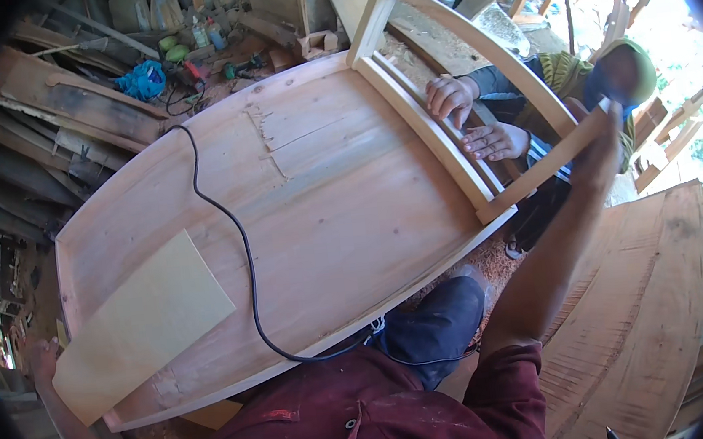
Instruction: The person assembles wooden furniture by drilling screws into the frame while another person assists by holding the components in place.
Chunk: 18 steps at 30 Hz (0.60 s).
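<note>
A large curved wooden panel (341, 195) with a raised rim lies across the middle. At its right end stands a wooden frame (545, 163) with two legs and a curved crosspiece. My right hand (610, 122) is closed around the end of the near leg, its fingers partly hidden. My left hand (43, 357) is beyond the panel's left end, beside a thin yellowish sheet (146, 324); its fingers are mostly out of sight. Another person's two hands (488, 142) rest on a narrow slat at the frame's base.
A black cable (238, 226) runs over the panel. Stacked boards (69, 94) fill the far left, near a blue bag (141, 81), bottles (207, 34) and power tools. The other person (575, 79) crouches behind the frame. A broad rough board (639, 302) lies at the right.
</note>
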Motion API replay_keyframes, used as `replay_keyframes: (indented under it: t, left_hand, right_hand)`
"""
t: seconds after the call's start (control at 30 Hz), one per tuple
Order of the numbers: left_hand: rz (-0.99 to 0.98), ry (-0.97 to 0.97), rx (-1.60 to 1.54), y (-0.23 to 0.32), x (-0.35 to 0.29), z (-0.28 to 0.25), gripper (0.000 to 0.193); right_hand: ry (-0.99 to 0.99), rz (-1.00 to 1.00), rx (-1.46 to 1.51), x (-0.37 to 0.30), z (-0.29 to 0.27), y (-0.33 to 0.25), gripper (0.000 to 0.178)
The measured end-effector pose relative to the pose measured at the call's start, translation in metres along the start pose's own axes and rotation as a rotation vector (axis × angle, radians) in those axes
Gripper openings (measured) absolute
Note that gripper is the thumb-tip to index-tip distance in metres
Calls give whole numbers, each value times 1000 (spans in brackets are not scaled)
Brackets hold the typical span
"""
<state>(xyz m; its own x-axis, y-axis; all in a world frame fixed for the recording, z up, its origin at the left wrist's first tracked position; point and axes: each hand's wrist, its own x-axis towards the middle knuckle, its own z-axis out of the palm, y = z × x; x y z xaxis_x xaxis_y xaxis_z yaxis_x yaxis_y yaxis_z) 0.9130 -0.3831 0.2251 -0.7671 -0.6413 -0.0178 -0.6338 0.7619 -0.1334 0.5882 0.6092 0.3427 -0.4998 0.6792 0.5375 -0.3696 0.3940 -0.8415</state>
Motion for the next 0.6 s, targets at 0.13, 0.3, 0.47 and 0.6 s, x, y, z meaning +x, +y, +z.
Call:
replay_keyframes:
  t: [0.13, 0.3, 0.47, 0.6]
  left_hand:
    - [166, 142, 36, 22, 54, -5, 51]
    - [486, 263, -341, 225, 57, -116, 35]
    - [914, 330, -527, 441, 13, -218, 25]
    - [1325, 366, -520, 582, -38, -275, 26]
  right_hand:
    - [-56, 44, 60, 12, -14, 24, 48]
    - [-37, -228, -127, -15, -4, -3, 54]
    - [-126, -272, -131, -65, 8, -31, 62]
    - [-215, -308, -39, -100, -4, -33, 61]
